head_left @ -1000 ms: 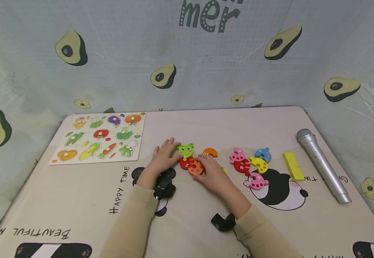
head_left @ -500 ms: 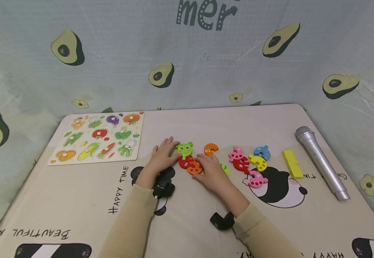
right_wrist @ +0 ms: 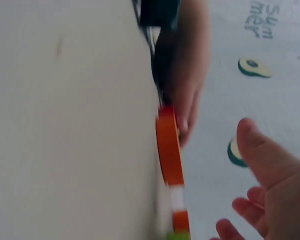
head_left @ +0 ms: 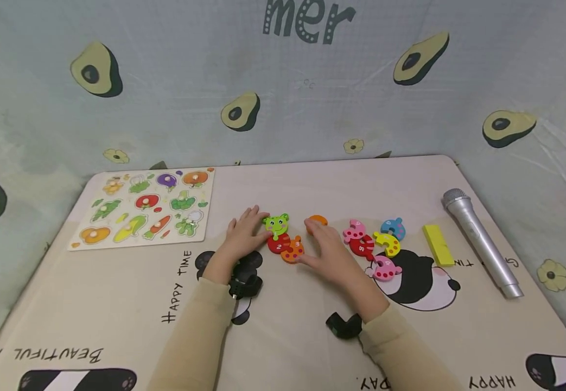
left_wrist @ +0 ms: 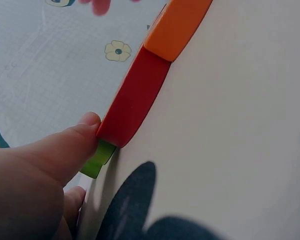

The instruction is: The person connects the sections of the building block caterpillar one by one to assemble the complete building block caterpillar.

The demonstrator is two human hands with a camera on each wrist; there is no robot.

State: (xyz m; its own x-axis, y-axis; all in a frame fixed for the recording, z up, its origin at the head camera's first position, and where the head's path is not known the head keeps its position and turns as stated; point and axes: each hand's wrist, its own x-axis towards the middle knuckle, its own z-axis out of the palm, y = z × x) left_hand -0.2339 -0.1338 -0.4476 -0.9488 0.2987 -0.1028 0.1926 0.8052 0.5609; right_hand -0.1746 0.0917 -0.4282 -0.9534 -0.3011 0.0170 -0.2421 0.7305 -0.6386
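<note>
Three joined wooden puzzle pieces lie on the table: a green frog-like head (head_left: 277, 224), a red piece marked 2 (head_left: 279, 244) and an orange dotted piece (head_left: 293, 252). My left hand (head_left: 241, 237) rests at their left side, index fingertip beside the head. In the left wrist view its straight thumb (left_wrist: 72, 142) touches the edge where the red and green pieces meet. My right hand (head_left: 334, 252) spreads just right of the orange dotted piece, thumb and fingers apart, holding nothing. Its fingers partly cover a second orange piece (head_left: 319, 219) behind.
To the right lie pink, red, blue and yellow (head_left: 388, 244) puzzle pieces, a yellow block (head_left: 438, 245) and a silver microphone (head_left: 483, 244). A vegetable peg board (head_left: 121, 217) lies at the back left. Avocado-printed fabric (head_left: 312, 98) stands behind the table (head_left: 131, 304).
My right hand has let go of the orange dotted piece and moved slightly right, its fingers spreading over the second orange piece. The left hand stays at the joined pieces. The head view shifts slightly.
</note>
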